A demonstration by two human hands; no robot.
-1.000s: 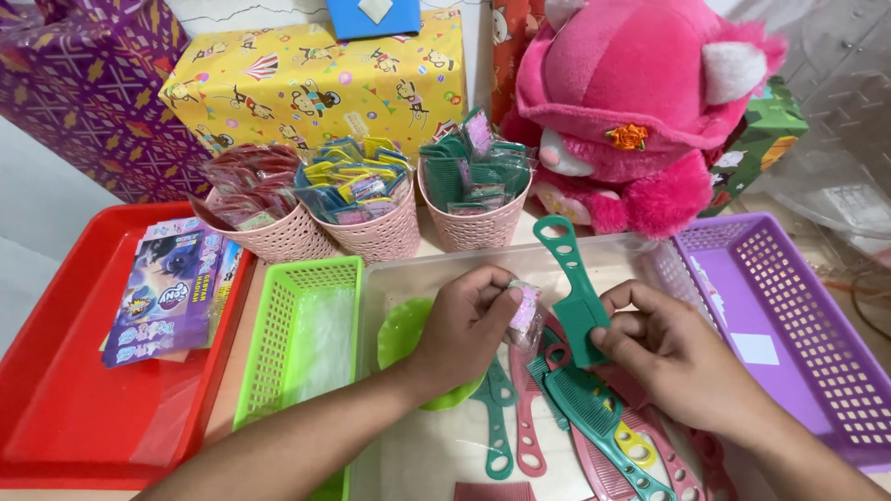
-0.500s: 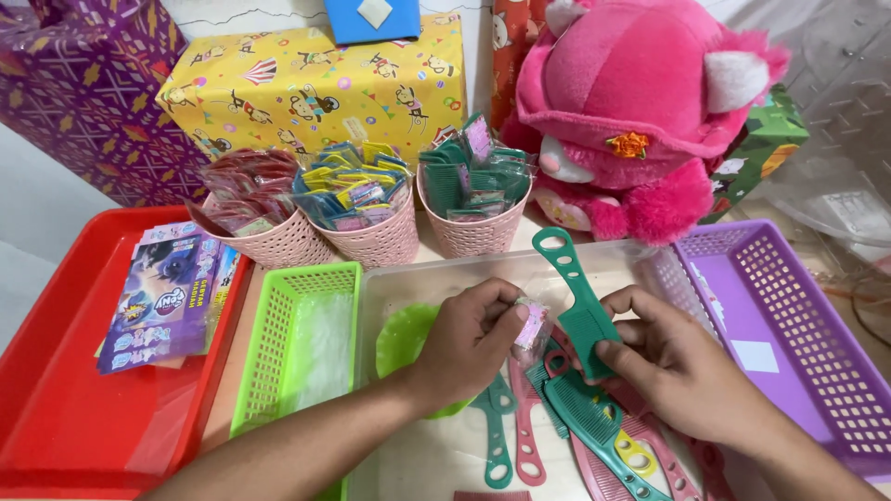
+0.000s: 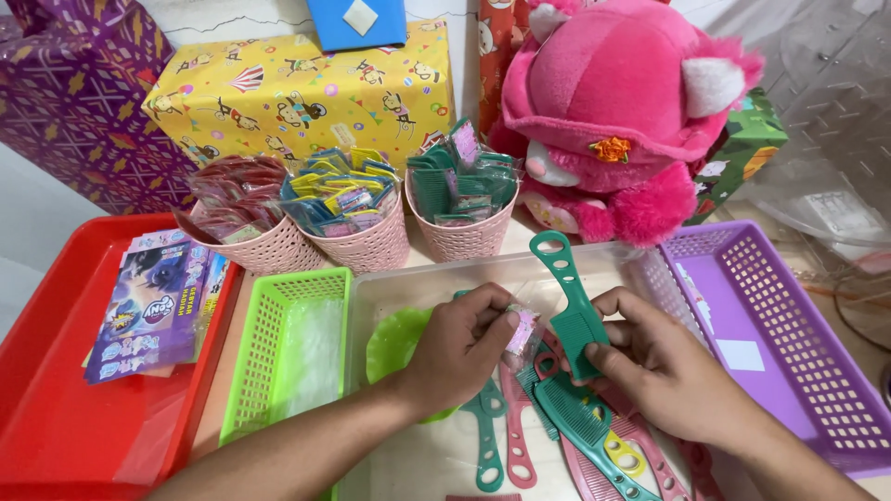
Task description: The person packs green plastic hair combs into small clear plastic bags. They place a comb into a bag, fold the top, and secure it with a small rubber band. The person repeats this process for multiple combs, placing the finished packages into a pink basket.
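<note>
My right hand (image 3: 664,366) grips a green comb (image 3: 569,295) by its toothed end, with the looped handle pointing up and away. My left hand (image 3: 461,345) pinches a small pink-printed clear sachet (image 3: 522,332) right beside the comb. Both hands hover over a clear plastic tray (image 3: 390,289) holding several green and pink combs (image 3: 557,429) and a green dish (image 3: 394,343).
A green basket (image 3: 269,357) with clear bags sits left of the tray, a red tray (image 3: 56,399) with printed cards further left, a purple basket (image 3: 789,343) on the right. Three pink round baskets (image 3: 371,243) of packets, gift boxes and a pink plush toy (image 3: 617,121) stand behind.
Both hands have shifted slightly, bringing the sachet and the comb closer together. The comb stays in my right hand, tilted a little more upright.
</note>
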